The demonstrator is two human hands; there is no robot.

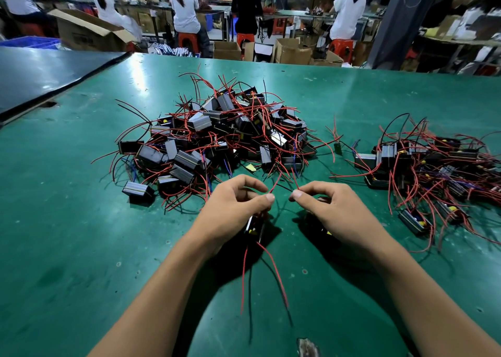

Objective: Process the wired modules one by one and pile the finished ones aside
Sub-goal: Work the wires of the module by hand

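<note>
1. Pinching one red lead between thumb and forefinger, your left hand is also curling its lower fingers round one wired module, which it is holding just above the green table at near centre.
2. Two red wires are trailing from that module toward you.
3. Your right hand is pinching a second red lead the same way, with its other fingers curled under. One dark shape with a yellow spot is showing beneath the palm; you cannot tell from here whether it is another module.
4. Your two thumbs are sitting close together but apart, and both leads are running away from you to the near edge of the big pile; which module they belong to is not clear.
5. Two heaps are lying on the table. The big pile is sitting just beyond your hands at centre, its black modules too tangled to count. The smaller pile is lying well off to the right.
6. One stray module is sitting alone at the big pile's near-left edge.
7. At least five people are working at the far benches with their backs to you.
</note>
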